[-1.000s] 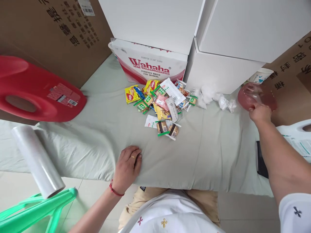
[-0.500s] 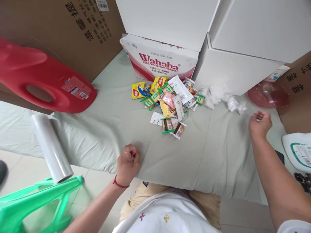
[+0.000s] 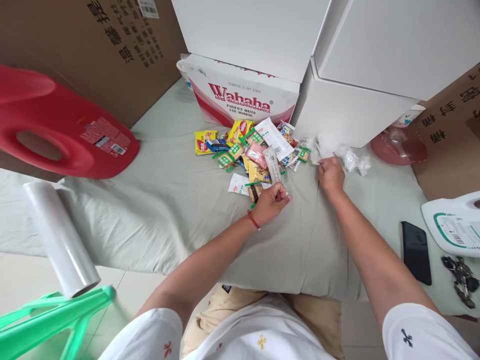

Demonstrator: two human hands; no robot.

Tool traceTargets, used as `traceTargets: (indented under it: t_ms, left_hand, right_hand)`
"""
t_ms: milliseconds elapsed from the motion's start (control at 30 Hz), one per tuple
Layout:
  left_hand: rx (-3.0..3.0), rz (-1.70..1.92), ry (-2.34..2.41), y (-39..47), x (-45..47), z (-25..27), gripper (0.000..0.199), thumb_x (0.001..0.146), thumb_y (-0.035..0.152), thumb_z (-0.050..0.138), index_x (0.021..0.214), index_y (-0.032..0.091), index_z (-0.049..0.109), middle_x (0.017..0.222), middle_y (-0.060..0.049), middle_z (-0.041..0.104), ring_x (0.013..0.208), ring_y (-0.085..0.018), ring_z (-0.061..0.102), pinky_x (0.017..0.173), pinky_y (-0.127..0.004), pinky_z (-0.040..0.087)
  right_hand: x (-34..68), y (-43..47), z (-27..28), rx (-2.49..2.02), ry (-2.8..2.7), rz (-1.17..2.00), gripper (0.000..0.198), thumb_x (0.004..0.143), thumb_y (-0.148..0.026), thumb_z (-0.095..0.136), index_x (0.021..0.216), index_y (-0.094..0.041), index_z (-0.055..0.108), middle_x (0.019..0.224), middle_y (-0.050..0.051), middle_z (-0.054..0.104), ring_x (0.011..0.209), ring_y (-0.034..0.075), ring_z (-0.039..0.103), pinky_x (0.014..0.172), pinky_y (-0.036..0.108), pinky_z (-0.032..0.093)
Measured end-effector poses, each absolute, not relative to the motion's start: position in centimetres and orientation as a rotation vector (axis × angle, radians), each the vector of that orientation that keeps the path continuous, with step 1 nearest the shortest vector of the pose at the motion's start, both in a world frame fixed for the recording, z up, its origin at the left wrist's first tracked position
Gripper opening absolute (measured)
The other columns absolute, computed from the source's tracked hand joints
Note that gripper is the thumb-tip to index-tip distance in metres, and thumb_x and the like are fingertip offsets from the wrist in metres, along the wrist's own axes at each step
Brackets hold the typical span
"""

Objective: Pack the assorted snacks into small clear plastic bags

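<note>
A heap of small wrapped snacks (image 3: 258, 155) lies on the grey-green cloth, with yellow, green, white, pink and blue wrappers. My left hand (image 3: 270, 204) is at its near edge, fingers curled and nothing visible in them, covering part of the nearest packets. To the right of the heap lie several crumpled clear plastic bags (image 3: 330, 142). My right hand (image 3: 332, 177) is at their near left side, its fingers closed on the edge of one bag; the fingertips are partly hidden.
Behind the heap stands a Wahaha carton (image 3: 243, 95) beside white boxes (image 3: 360, 105). A red jug (image 3: 67, 125) and a plastic film roll (image 3: 62, 240) are on the left, above a green stool (image 3: 60, 320). A phone (image 3: 416, 252), keys (image 3: 463, 280) and a white bottle (image 3: 455, 225) lie right.
My left hand has moved forward and right to the near edge of the snacks. My right hand has come left to the plastic bags. The view has shifted slightly right.
</note>
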State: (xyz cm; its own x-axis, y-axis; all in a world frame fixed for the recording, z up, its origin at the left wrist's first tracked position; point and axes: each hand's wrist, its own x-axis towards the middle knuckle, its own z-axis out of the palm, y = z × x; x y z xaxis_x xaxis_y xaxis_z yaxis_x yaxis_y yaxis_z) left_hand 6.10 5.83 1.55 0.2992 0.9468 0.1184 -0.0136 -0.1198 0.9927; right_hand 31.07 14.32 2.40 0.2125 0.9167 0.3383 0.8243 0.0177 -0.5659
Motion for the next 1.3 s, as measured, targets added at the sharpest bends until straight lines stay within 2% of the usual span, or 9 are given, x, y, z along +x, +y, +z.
traceTargets:
  t_ms: [100,233,400,533,633,733,833,967,1300]
  left_hand:
    - [1.458,1.011,0.879,5.4,5.7,1.0,0.041,0.085,0.057,0.071,0.081,0.021,0.051,0.065,0.007,0.042,0.057,-0.009,0.035,0.055,-0.024,0.029]
    - [1.368,0.992,0.759,4.6,5.5,1.1,0.047,0.093,0.066,0.056,0.085,0.020,0.053,0.069,0.004,0.046,0.057,-0.009,0.039,0.053,-0.024,0.033]
    - [1.217,0.918,0.697,3.8,6.1,0.7,0.051,0.093,0.070,0.055,0.090,0.020,0.052,0.070,0.005,0.048,0.050,-0.007,0.042,0.049,-0.024,0.043]
    - [1.275,0.985,0.770,3.5,5.5,0.6,0.043,0.094,0.062,0.058,0.089,0.020,0.053,0.072,0.004,0.053,0.053,-0.008,0.049,0.054,-0.025,0.047]
    - [1.605,1.061,0.780,3.3,4.9,1.1,0.030,0.098,0.047,0.060,0.087,0.019,0.060,0.076,0.000,0.059,0.066,-0.012,0.056,0.064,-0.026,0.047]
    - [1.744,1.084,0.723,3.2,4.8,1.3,0.025,0.097,0.040,0.064,0.083,0.019,0.062,0.077,-0.002,0.060,0.073,-0.014,0.056,0.069,-0.027,0.046]
    - [1.493,1.024,0.732,3.0,4.9,1.0,0.032,0.097,0.048,0.061,0.084,0.019,0.059,0.074,0.001,0.055,0.063,-0.011,0.052,0.059,-0.025,0.047]
    - [1.317,0.934,0.728,2.9,5.1,0.8,0.044,0.096,0.062,0.057,0.090,0.018,0.061,0.073,0.001,0.055,0.061,-0.012,0.052,0.056,-0.026,0.052]
    - [0.780,0.993,0.685,4.9,4.0,1.9,0.049,0.070,0.056,0.088,0.075,0.019,0.056,0.061,0.007,0.049,0.050,-0.006,0.042,0.050,-0.021,0.043]
  right_hand:
    - [29.9,11.1,3.2,-1.699,-1.357,0.271,0.017,0.085,-0.039,0.064,0.086,-0.023,0.065,0.088,0.003,0.062,0.073,0.018,0.054,0.073,0.035,0.052]
    - [26.8,3.4,3.6,-1.461,-1.120,0.625,0.020,0.088,-0.044,0.069,0.090,-0.025,0.063,0.069,-0.004,0.052,0.051,0.012,0.043,0.048,0.026,0.040]
    - [23.0,-1.5,2.3,-1.390,-1.593,0.344,0.009,0.094,-0.028,0.065,0.094,-0.027,0.074,0.097,0.004,0.069,0.082,0.017,0.066,0.073,0.032,0.055]
    - [22.0,-1.2,2.0,-1.243,-1.623,0.698,0.020,0.100,-0.036,0.058,0.113,-0.028,0.071,0.109,0.007,0.069,0.095,0.020,0.068,0.085,0.035,0.057]
    - [22.1,-1.1,2.1,-1.207,-1.382,1.011,0.031,0.102,-0.048,0.053,0.117,-0.027,0.068,0.102,0.006,0.069,0.090,0.020,0.066,0.078,0.033,0.057]
    - [22.5,-1.1,2.1,-1.274,-1.212,1.080,0.027,0.096,-0.049,0.065,0.091,-0.023,0.070,0.078,0.001,0.062,0.071,0.015,0.058,0.067,0.027,0.049]
    - [23.1,-1.1,2.1,-1.274,-1.035,1.058,0.028,0.095,-0.049,0.067,0.083,-0.023,0.067,0.070,-0.002,0.056,0.062,0.013,0.051,0.062,0.026,0.045]
    - [23.1,-1.2,2.6,-1.277,-1.273,0.966,0.021,0.093,-0.043,0.070,0.086,-0.024,0.073,0.084,0.002,0.064,0.074,0.015,0.057,0.069,0.029,0.046]
    - [26.4,-0.4,2.7,-1.200,-0.686,1.268,0.035,0.070,-0.048,0.088,0.074,-0.023,0.065,0.061,-0.005,0.044,0.054,0.010,0.037,0.047,0.024,0.032]
